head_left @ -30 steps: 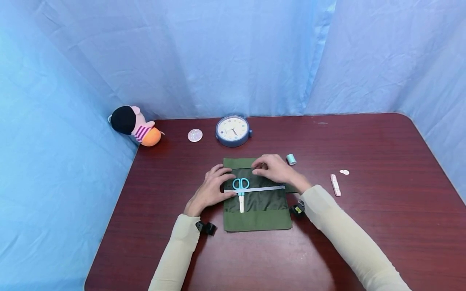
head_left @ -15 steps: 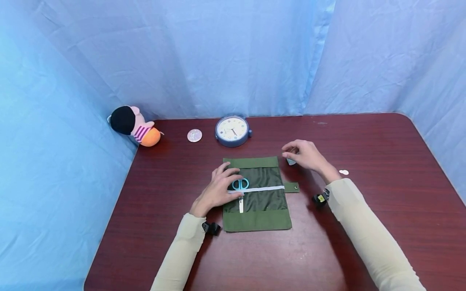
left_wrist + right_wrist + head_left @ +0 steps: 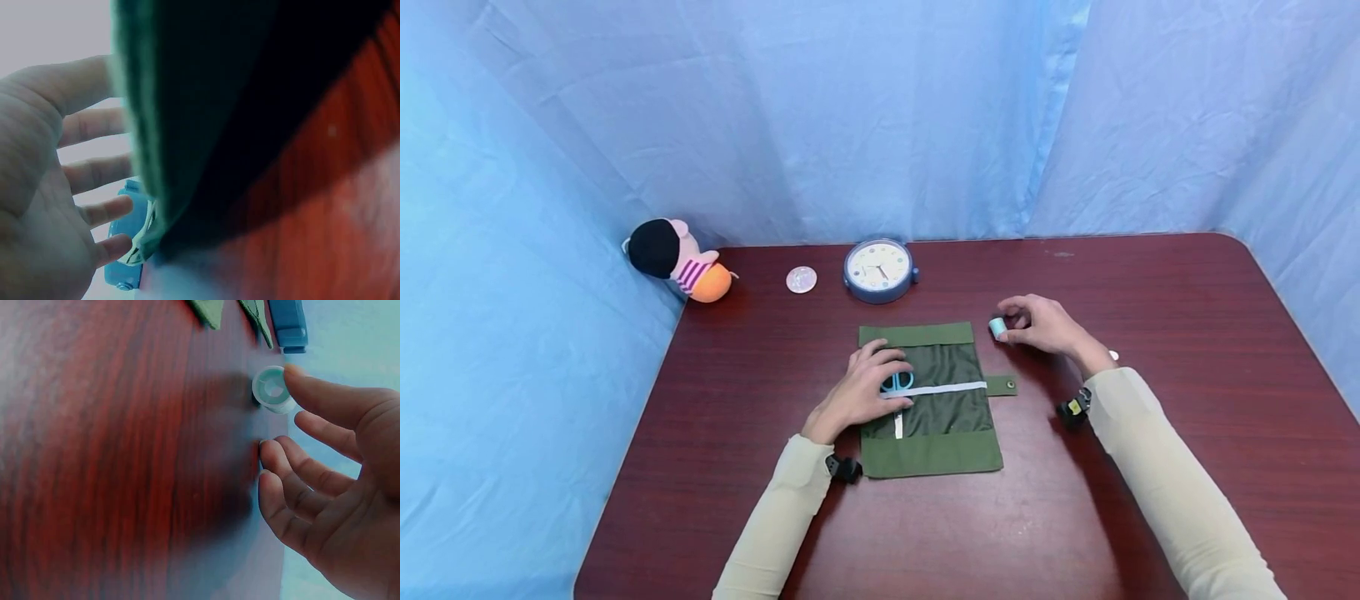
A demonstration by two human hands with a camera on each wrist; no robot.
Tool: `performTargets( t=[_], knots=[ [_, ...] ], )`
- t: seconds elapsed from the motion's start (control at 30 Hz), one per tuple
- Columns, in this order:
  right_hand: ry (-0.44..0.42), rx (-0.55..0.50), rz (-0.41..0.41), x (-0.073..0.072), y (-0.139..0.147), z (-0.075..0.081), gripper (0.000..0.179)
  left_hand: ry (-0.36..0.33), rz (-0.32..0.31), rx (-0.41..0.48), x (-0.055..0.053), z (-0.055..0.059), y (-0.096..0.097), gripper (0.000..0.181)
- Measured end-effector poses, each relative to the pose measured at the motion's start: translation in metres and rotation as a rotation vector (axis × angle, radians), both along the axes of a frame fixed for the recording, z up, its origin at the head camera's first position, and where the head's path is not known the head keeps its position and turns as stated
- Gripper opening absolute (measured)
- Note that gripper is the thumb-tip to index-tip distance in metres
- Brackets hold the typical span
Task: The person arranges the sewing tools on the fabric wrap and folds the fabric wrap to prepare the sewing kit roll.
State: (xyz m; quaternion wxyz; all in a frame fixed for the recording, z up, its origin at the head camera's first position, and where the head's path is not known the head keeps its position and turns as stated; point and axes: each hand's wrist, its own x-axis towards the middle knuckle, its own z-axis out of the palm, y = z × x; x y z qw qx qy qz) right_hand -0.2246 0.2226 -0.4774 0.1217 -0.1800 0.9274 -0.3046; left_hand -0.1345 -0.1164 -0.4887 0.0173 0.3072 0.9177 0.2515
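Note:
A pale teal thread spool lies on the table to the right of a spread-out green fabric pouch. My right hand is at the spool, its thumb against or very near the rim; the other fingers are bent and apart from it. In the right wrist view the spool shows its open end near the thumb tip. My left hand is over the pouch's left side, fingers spread and partly covering blue-handled scissors. The scissors lie under a white elastic strap.
A blue clock and a shiny round disc are at the back. A plush toy sits at the back left corner. The pouch's snap tab sticks out right. Behind my right wrist a white button partly shows.
My right hand has moved from above the pouch to the spool on the right. My left hand has shifted slightly right, over the scissors. The right arm now hides the pink-white strip.

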Motion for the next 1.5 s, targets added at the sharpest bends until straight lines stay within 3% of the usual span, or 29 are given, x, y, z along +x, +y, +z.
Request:
performTargets(
  t=[0.37, 0.5, 0.9, 1.5],
  knots=[
    [-0.022, -0.011, 0.033, 0.0, -0.003, -0.003, 0.047, -0.029, -0.034, 0.032, 0.0, 0.018, -0.002, 0.043],
    [-0.026, -0.014, 0.034, 0.001, -0.003, -0.003, 0.047, -0.065, -0.038, 0.04, 0.0, 0.019, 0.003, 0.044],
    [-0.031, -0.023, 0.009, 0.002, -0.002, -0.005, 0.037, -0.113, -0.025, 0.049, -0.002, 0.003, 0.01, 0.041],
    [0.009, -0.09, -0.02, 0.009, -0.021, 0.002, 0.03, -0.032, -0.016, 0.041, -0.004, -0.01, 0.005, 0.035]
  ],
)
